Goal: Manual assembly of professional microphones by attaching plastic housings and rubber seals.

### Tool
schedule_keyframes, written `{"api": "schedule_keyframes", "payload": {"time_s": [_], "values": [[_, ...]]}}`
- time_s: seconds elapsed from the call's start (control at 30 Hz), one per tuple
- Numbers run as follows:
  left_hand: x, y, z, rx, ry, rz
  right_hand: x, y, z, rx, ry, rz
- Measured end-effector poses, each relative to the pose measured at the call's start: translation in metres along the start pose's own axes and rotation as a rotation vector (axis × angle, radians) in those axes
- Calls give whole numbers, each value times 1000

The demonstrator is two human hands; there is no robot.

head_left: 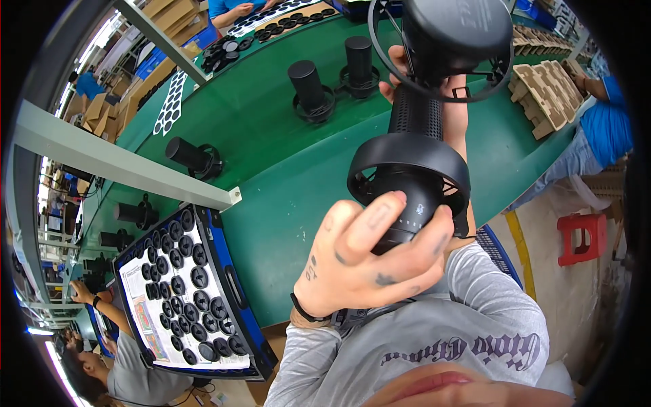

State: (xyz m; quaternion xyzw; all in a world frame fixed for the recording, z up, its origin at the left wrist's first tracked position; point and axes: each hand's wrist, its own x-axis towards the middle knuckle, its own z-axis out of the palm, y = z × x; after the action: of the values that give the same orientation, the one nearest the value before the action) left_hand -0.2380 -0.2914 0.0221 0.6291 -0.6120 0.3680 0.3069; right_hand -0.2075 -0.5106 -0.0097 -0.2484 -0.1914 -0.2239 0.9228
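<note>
Left hand (369, 254) was clamped round the near end of a black cylindrical device (415, 136) held up above the green table (271, 163); right hand (434, 85), mostly hidden behind it, gripped the perforated mid-body. It looked rigid, smooth plastic, moderately heavy; the thin ring guards seemed fragile, so the barrel was the safer hold.

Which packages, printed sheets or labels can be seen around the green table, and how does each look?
Brown cardboard boxes: stacked at the far left, plain brown.
Brown moulded pulp trays: piled at the table's right edge, ridged, tan.
White printed sheet: in the blue tray at lower left, under black round caps, with small coloured pictures.
</note>
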Motion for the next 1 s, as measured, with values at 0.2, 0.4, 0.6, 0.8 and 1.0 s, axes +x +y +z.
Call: {"api": "schedule_keyframes", "payload": {"time_s": [0.2,0.4,0.6,0.8,1.0], "values": [[2,12,7,-44,36,0,6,11,-20,84,-105,-101],[2,29,9,-75,52,-84,6,31,-19,528,-261,-118],[-1,34,13,-160,14,-57,8,31,-25,676,-351,-127],[-5,36,9,-129,-66,17,13,30,-27,635,-463,-75],[2,-4,-7,-243,-137,-54,-15,-94,-57,-408,-327,-440]]}}
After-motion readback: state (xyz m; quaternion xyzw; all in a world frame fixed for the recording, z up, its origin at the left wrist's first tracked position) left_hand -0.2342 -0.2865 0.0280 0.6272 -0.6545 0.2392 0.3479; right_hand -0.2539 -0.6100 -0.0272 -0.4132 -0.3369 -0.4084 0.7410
